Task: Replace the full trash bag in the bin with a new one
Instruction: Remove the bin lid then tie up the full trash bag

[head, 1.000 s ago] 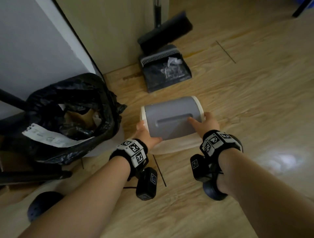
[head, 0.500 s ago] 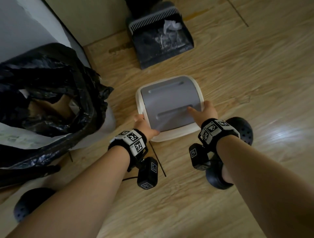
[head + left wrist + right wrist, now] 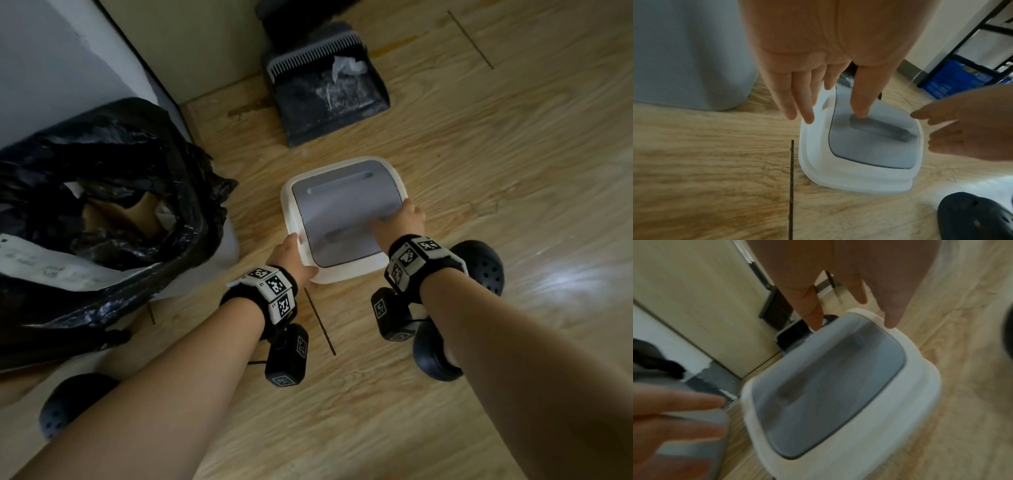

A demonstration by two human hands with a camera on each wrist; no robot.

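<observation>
The bin's lid (image 3: 342,205), a white rim round a grey swing flap, lies flat on the wooden floor. My left hand (image 3: 291,253) is at its near-left corner. In the left wrist view, left hand (image 3: 828,113) has straight fingers on the rim and the thumb in the flap's groove. My right hand (image 3: 400,219) rests at the lid's right edge. Its fingers (image 3: 892,318) are straight, with tips touching the rim. The full black trash bag (image 3: 102,205) sits in the grey bin (image 3: 229,240) at the left, with paper (image 3: 44,267) and cardboard inside.
A dark dustpan (image 3: 329,92) with debris stands against the wall behind the lid. My black shoes (image 3: 479,270) (image 3: 72,401) stand close on either side. A blue crate (image 3: 962,81) under a black rack is farther off.
The lid went from tilted in both hands to lying flat on the floor. My fingers have straightened along its edges.
</observation>
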